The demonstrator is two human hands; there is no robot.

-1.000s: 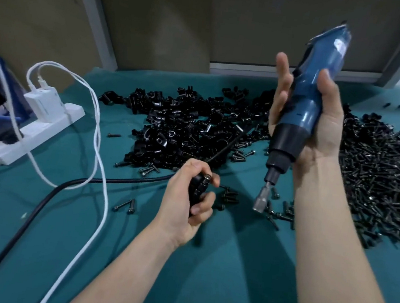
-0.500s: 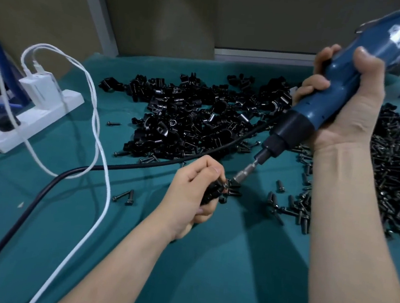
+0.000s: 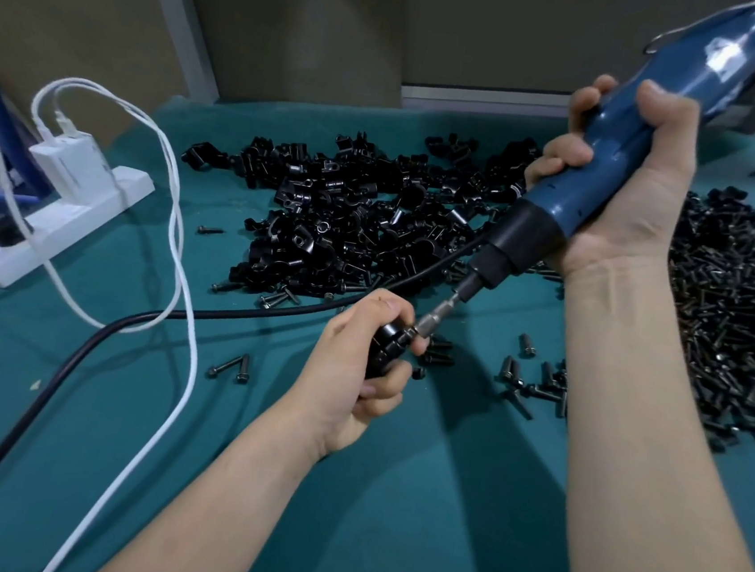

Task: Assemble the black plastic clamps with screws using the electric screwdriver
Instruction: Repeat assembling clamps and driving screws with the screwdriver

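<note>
1. The left hand (image 3: 352,376) is raised just off the table (image 3: 389,510), its fingers (image 3: 386,387) curled tight round one black clamp (image 3: 387,345). The clamp's end is turned up and right, so the tool has a straight line in.
2. The right hand (image 3: 628,186) has the blue screwdriver (image 3: 556,206), fingers (image 3: 567,149) clenched round the barrel. It slants down-left, and that tilt lines it up with the clamp.
3. The bit (image 3: 438,313) touches the clamp right beside the left thumb, which seems to be steadying the joint. The screw itself is too hidden to make out.
4. This looks like the driving step, with one clamp in hand and plenty left.
5. The clamp pile (image 3: 349,222) lies behind the hands and the screw pile (image 3: 735,323) sits to the right. Loose screws (image 3: 535,386) lie just beside the work, so both stocks are probably an easy reach away.
6. A black cable (image 3: 223,316) crosses the table between the clamp pile and the left hand. A white cable (image 3: 180,260) and a power strip (image 3: 71,216) sit well off to the left, away from the work.
</note>
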